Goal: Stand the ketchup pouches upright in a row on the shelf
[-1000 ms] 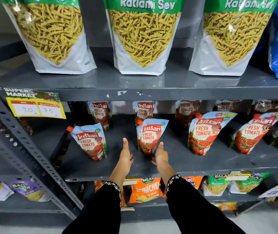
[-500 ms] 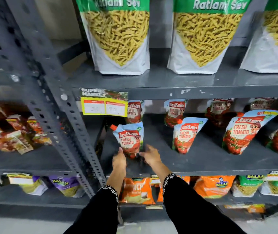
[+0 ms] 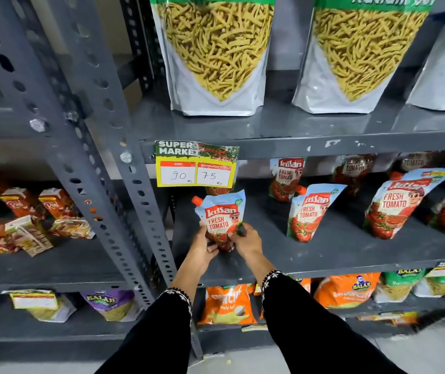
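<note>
Both hands hold one ketchup pouch (image 3: 222, 217) just under the price tag (image 3: 196, 163). The left hand (image 3: 205, 245) and right hand (image 3: 245, 240) squeeze its bottom from each side on the shelf (image 3: 324, 255).

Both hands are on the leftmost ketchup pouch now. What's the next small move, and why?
Probably settle its base flat and let go. The left hand and right hand pinch the leftmost ketchup pouch low on the shelf; it stands nearly upright, spout tilted left.
</note>
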Motion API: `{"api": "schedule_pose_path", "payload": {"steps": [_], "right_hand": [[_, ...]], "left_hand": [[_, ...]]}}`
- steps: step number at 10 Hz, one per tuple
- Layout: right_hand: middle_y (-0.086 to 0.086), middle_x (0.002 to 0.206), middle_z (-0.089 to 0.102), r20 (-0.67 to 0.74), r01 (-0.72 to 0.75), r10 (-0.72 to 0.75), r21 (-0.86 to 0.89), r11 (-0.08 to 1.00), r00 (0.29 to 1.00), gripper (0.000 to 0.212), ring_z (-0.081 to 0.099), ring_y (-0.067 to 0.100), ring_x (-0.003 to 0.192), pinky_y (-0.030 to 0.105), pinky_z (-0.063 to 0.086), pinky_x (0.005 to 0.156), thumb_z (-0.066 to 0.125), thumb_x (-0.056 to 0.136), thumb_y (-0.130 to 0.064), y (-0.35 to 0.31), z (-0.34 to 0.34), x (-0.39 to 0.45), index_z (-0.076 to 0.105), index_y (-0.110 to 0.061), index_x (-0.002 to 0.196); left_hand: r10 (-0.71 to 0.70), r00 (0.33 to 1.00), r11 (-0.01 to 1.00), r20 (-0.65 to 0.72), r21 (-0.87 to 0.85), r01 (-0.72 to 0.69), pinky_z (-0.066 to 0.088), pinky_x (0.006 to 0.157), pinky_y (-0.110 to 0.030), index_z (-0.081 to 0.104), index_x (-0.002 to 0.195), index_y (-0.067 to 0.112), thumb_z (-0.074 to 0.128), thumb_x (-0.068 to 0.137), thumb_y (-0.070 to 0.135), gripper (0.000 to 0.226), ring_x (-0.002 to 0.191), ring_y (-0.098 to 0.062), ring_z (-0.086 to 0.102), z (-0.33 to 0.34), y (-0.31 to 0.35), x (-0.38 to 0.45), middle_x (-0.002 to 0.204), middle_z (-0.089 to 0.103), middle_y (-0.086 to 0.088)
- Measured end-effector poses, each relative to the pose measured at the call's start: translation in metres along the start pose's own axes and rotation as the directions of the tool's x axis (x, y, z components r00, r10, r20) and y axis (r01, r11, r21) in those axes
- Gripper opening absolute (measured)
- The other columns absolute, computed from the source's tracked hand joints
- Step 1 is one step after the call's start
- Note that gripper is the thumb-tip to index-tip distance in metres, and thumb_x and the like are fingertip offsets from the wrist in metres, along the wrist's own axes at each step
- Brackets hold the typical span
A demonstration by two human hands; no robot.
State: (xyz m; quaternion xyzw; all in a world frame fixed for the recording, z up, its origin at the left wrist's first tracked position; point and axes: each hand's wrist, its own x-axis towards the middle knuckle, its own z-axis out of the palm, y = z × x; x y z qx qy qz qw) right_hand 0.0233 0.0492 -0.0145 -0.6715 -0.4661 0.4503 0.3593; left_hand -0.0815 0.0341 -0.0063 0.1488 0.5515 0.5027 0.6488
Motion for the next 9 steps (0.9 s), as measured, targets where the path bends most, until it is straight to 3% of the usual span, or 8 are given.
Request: {"api": "schedule_pose_path", "payload": {"steps": [5,8,9], "right_hand": [[0.013,0.126,0.064,-0.009,-0.007,0.007,0.012,1.000,1.000,0.039,0.060,0.028,0.116,0.030,0.047,0.095,0.062,0.086,-0.010,-0.002,-0.001,0.004,0.056,-0.006,0.125],[0.010,0.126,0.064,0.095,0.016,-0.012,-0.048,0.999,0.995,0.043,0.058,0.027,0.118,0.032,0.046,0.097,0.061,0.085,-0.013,-0.003,-0.008,-0.005,0.053,-0.013,0.127],[0.014,0.131,0.059,0.096,0.049,-0.038,-0.106,0.993,0.995,0.048,0.054,0.031,0.123,0.036,0.044,0.099,0.060,0.087,-0.020,-0.001,-0.019,-0.014,0.046,-0.008,0.131]], "left_hand": [[0.008,1.000,1.000,0.020,0.005,-0.008,0.026,0.117,-0.045,0.032,0.144,0.008,0.033,0.098,0.043,0.058,0.139,-0.037,0.032,0.001,0.006,0.003,0.152,0.032,-0.018],[0.018,0.999,1.000,-0.033,-0.018,-0.019,0.025,0.117,-0.044,0.034,0.144,0.008,0.032,0.098,0.043,0.058,0.141,-0.032,0.032,0.009,0.000,-0.001,0.153,0.034,-0.014],[0.069,0.991,0.996,-0.115,0.060,-0.062,0.036,0.110,-0.038,0.041,0.140,0.008,0.035,0.096,0.046,0.058,0.131,-0.029,0.046,0.013,-0.015,-0.007,0.132,0.054,-0.011]]}}
